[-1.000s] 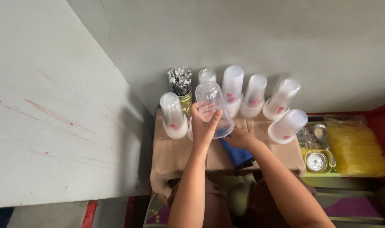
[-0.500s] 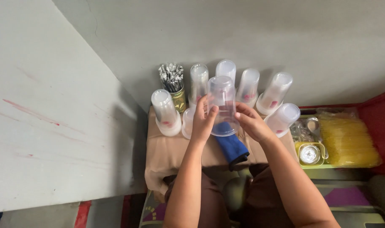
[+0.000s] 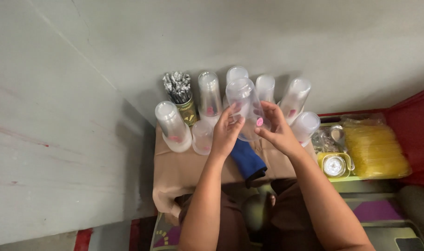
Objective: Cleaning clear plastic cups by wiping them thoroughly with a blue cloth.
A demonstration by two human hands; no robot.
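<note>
I hold an upside-down stack of clear plastic cups [image 3: 245,104] above a small table covered in tan cloth [image 3: 174,169]. My left hand [image 3: 227,132] grips the stack's left side. My right hand [image 3: 277,128] grips its right side, near a small pink mark on the cup. Around the held stack stand several more inverted cup stacks: one at the left [image 3: 172,126], a short one [image 3: 202,136], a tall one [image 3: 209,98] and others at the right [image 3: 295,98]. A blue cloth [image 3: 247,160] lies on the table under my hands.
A tin of wrapped straws [image 3: 179,93] stands at the back left of the table. To the right are a bag of yellow items [image 3: 373,148], a small yellow-rimmed container [image 3: 334,165] and a red surface [image 3: 416,135]. Grey walls close in behind and left.
The held cup stack has turned more upright and shifted slightly right; my right hand has come up onto its side. The view moved closer over the table.
</note>
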